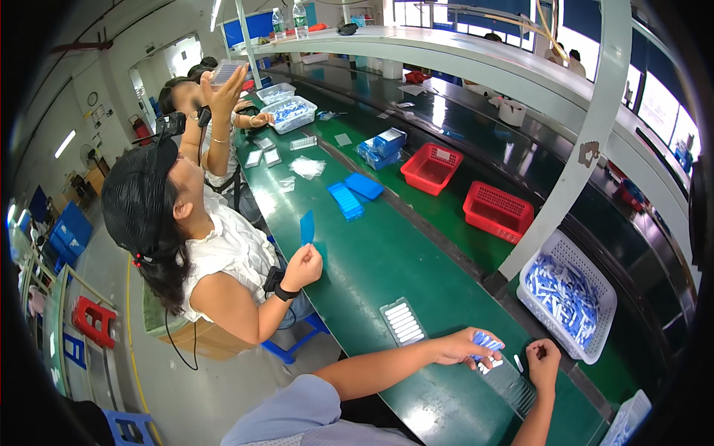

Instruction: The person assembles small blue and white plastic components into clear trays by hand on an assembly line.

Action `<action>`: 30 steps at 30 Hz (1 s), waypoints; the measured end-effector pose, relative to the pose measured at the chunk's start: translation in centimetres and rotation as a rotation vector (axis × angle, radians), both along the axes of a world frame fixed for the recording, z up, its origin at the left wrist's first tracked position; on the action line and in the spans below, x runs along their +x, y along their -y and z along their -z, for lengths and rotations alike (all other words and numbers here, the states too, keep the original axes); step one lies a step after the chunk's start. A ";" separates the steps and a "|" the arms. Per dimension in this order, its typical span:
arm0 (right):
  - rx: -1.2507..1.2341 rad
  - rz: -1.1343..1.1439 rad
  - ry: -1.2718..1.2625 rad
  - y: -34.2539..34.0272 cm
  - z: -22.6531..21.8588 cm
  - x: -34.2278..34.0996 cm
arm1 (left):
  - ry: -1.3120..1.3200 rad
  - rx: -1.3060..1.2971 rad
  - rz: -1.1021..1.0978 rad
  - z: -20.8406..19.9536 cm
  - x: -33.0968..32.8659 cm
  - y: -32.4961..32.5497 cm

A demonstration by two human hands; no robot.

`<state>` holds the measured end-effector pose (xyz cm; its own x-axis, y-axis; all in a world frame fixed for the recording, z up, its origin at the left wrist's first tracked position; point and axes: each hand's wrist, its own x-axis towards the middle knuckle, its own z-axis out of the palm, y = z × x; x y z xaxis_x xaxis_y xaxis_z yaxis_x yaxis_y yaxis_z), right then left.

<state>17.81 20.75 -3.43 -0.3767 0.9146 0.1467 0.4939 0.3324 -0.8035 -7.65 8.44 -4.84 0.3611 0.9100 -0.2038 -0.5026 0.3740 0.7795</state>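
My left hand [462, 347] is closed around a bunch of small blue-and-white plastic sticks [487, 342], above the near end of a clear slotted tray [513, 392]. Several white pieces show just under its fingers, at the tray's upper end. My right hand [545, 363] is beside the tray with its fingers curled together; what they hold, if anything, is hidden. One loose white stick [518, 363] is just left of those fingertips, apart from them as far as I can see. Left of my hands, another clear tray [402, 322] holds a row of white sticks.
A white basket [604, 316] heaped with blue-and-white sticks stands right, behind a metal post [569, 163]. Two red baskets [431, 169] sit along the green table [372, 267]. A co-worker in white [223, 253], at left, holds a blue sheet; blue packs [346, 201] lie farther up.
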 end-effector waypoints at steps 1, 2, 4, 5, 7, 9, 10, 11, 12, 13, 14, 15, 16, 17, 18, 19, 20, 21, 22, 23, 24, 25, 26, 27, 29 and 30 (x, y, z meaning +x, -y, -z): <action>0.000 0.002 0.001 0.5 -0.5 0.1 | 0.008 0.004 0.005 -0.1 0.1 0.0; 0.017 0.003 -0.035 1.1 -1.1 0.2 | 0.012 0.004 0.010 -0.1 0.2 -0.1; 0.050 -0.015 -0.156 1.4 -1.4 1.3 | -0.003 -0.006 0.026 -0.2 0.8 -0.4; 0.069 -0.026 -0.234 1.1 -1.0 2.3 | -0.011 -0.007 0.033 -0.5 1.1 -0.6; 0.037 -0.062 -0.431 0.4 -0.9 2.5 | -0.037 -0.027 0.041 -1.3 0.8 -0.7; -0.193 -0.017 -0.712 0.1 -1.4 1.3 | -0.081 -0.032 -0.013 -2.2 -0.4 0.2; -0.311 -0.120 -0.929 -0.3 -2.1 0.9 | -0.133 -0.050 -0.026 -2.4 -0.8 0.3; -0.365 -0.098 -1.048 -0.3 -2.9 0.1 | -0.106 -0.045 -0.037 -1.7 -1.3 0.4; -0.465 -0.050 -1.150 -0.5 -3.5 -0.1 | -0.095 -0.029 -0.030 -1.5 -1.6 0.4; -0.562 -0.005 -1.257 -0.7 -3.7 0.4 | -0.105 -0.035 -0.026 -1.3 -1.5 0.2; -0.635 0.003 -1.344 -1.2 -3.5 1.2 | -0.095 -0.031 -0.010 -1.3 -1.4 -0.1; -0.710 0.003 -1.434 -1.5 -3.2 2.2 | -0.079 -0.027 0.024 -1.3 -0.9 -0.4; -0.740 0.015 -1.426 -1.4 -3.1 2.7 | -0.097 -0.042 0.033 -1.4 -0.7 -0.4; -0.768 0.046 -1.439 -1.3 -3.1 3.0 | -0.118 -0.057 0.039 -1.5 -0.6 -0.5; -0.752 0.047 -1.402 -1.3 -3.1 3.2 | -0.123 -0.050 0.046 -1.8 -0.4 -0.7; -0.740 0.045 -1.363 -1.3 -3.1 3.4 | -0.118 -0.049 0.054 -1.9 -0.2 -0.7; -0.734 0.052 -1.362 -1.2 -3.1 3.5 | -0.130 -0.050 0.046 -2.0 -0.1 -0.6; -0.536 0.156 -0.936 -1.1 -3.1 3.7 | -0.142 -0.049 0.039 -1.9 0.0 -0.6; -0.339 0.244 -0.509 -1.0 -3.4 3.6 | -0.139 -0.051 0.033 -1.8 0.0 -0.5; -0.338 0.251 -0.507 -0.7 -3.7 3.8 | -0.137 -0.052 0.040 -1.8 0.0 -0.4; -0.059 0.254 -0.062 -0.2 -4.3 4.0 | -0.145 -0.056 0.033 -1.8 -0.1 -0.3; 0.216 0.246 0.386 0.3 -4.9 4.1 | -0.151 -0.061 0.026 -1.8 -0.2 -0.2; 0.132 0.336 0.409 0.4 -5.2 4.1 | -0.149 -0.047 0.024 -1.7 -0.2 -0.2; 0.130 0.343 0.415 0.6 -5.1 4.3 | -0.144 -0.047 0.032 -1.8 -0.1 -0.2; 0.179 0.401 0.495 1.0 -4.9 4.9 | -0.211 -0.039 0.048 -2.1 0.0 -0.4; 0.179 0.408 0.501 1.1 -4.9 5.3 | -0.206 -0.038 0.055 -2.0 0.1 -0.5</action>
